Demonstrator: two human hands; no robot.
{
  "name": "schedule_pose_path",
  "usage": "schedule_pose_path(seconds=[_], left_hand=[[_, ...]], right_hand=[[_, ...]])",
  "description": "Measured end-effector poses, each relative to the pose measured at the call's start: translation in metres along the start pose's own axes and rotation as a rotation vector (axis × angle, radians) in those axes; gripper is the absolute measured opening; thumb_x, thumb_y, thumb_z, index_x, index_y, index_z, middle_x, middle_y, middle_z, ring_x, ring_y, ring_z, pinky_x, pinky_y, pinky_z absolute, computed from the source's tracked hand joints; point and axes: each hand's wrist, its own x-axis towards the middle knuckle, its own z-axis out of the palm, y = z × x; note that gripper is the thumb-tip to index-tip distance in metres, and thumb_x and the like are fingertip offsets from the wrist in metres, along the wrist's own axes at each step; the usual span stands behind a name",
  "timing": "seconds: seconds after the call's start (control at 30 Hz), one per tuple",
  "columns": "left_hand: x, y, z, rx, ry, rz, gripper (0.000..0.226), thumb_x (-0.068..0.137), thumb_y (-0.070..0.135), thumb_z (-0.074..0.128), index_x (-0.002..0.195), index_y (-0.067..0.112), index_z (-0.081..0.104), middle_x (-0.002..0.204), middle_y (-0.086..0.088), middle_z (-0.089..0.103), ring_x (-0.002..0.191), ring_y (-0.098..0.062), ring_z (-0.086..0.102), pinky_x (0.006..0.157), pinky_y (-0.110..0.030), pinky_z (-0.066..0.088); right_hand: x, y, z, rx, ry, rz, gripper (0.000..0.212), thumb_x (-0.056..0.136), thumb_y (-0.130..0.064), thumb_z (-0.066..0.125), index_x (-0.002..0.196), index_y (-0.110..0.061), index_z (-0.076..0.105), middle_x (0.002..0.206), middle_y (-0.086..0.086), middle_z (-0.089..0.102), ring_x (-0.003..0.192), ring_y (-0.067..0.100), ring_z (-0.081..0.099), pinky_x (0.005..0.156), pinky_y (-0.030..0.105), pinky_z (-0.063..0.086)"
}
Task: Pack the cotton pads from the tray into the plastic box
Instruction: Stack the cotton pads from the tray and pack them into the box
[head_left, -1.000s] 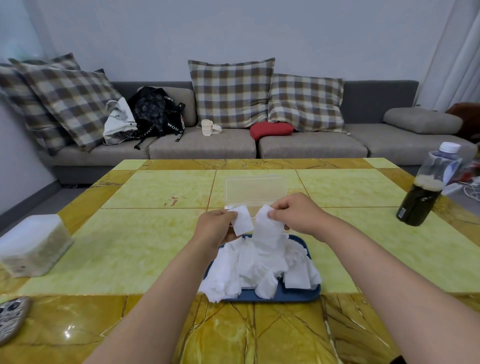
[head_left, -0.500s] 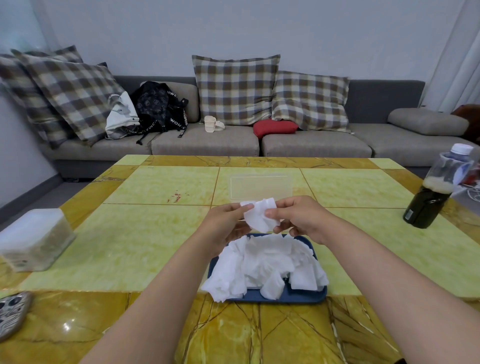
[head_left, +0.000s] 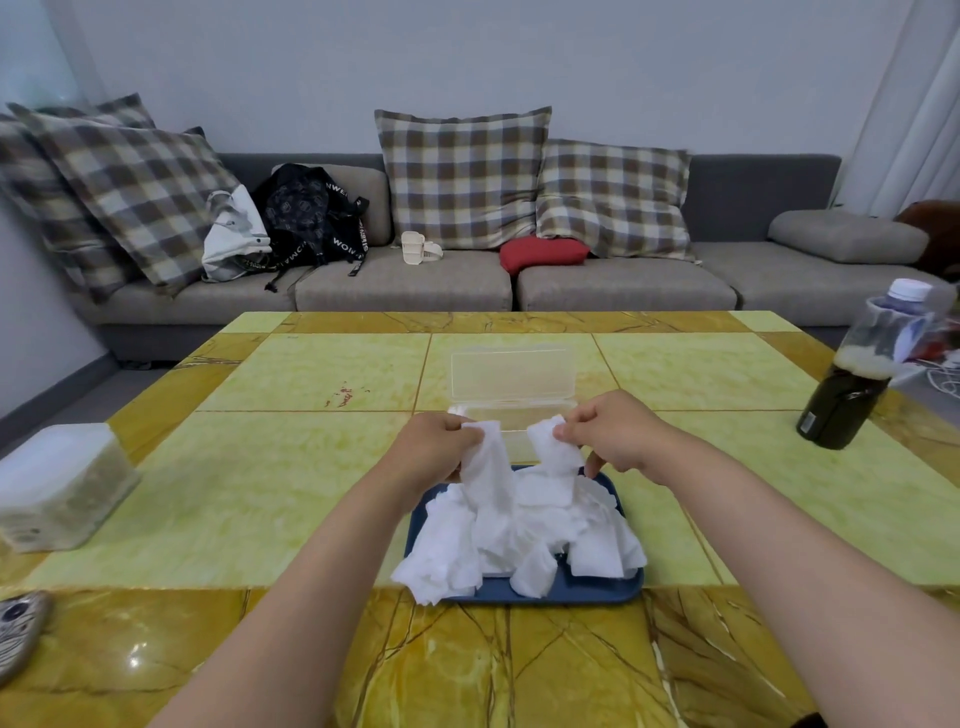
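Note:
A heap of white cotton pads (head_left: 524, 540) fills the blue tray (head_left: 587, 590) near the table's front. Just behind it stands the clear plastic box (head_left: 511, 382), its lid raised. My left hand (head_left: 434, 447) pinches the top of one pad (head_left: 485, 467) that hangs down to the heap. My right hand (head_left: 613, 434) pinches another pad (head_left: 553, 447), also lifted above the tray. Both pads are held apart, in front of the box's near edge.
A dark bottle with a white cap (head_left: 862, 374) stands at the right. A white lidded container (head_left: 57, 483) sits at the left, with a patterned object (head_left: 18, 634) at the front left corner. A grey sofa (head_left: 405, 283) with cushions and bags lies behind the yellow table (head_left: 260, 467).
Half a second ago both hands pinched one pad together above the tray. Now the hands have moved apart, each holding its own pad.

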Motion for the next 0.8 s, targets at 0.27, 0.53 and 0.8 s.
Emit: schedule_pose_path(seconds=[0.27, 0.53, 0.8], left_hand=[[0.001, 0.007, -0.007, 0.048, 0.234, 0.240, 0.018, 0.088, 0.013, 0.067, 0.101, 0.014, 0.079, 0.086, -0.002, 0.078, 0.081, -0.023, 0.074, 0.079, -0.040, 0.062], [-0.011, 0.018, -0.002, -0.343, 0.000, 0.031, 0.015, 0.092, 0.014, 0.069, 0.102, 0.004, 0.075, 0.089, -0.014, 0.079, 0.077, -0.024, 0.077, 0.066, -0.026, 0.061], [-0.012, 0.018, -0.005, -0.340, -0.114, 0.009, 0.019, 0.097, 0.012, 0.061, 0.105, 0.001, 0.075, 0.092, -0.016, 0.078, 0.078, -0.025, 0.077, 0.067, -0.027, 0.062]], right_hand=[[-0.014, -0.027, 0.005, 0.311, -0.002, -0.245, 0.013, 0.092, -0.020, 0.071, 0.080, -0.017, 0.071, 0.053, -0.017, 0.060, 0.047, 0.011, 0.049, 0.046, 0.022, 0.033], [-0.009, -0.034, 0.020, 0.246, 0.064, -0.313, 0.007, 0.088, -0.019, 0.076, 0.085, -0.013, 0.075, 0.048, -0.015, 0.056, 0.042, 0.008, 0.043, 0.044, 0.017, 0.038], [-0.001, -0.035, 0.027, 0.105, 0.088, -0.363, 0.009, 0.081, -0.017, 0.082, 0.088, -0.011, 0.079, 0.080, -0.003, 0.076, 0.067, 0.002, 0.063, 0.065, 0.017, 0.050]])
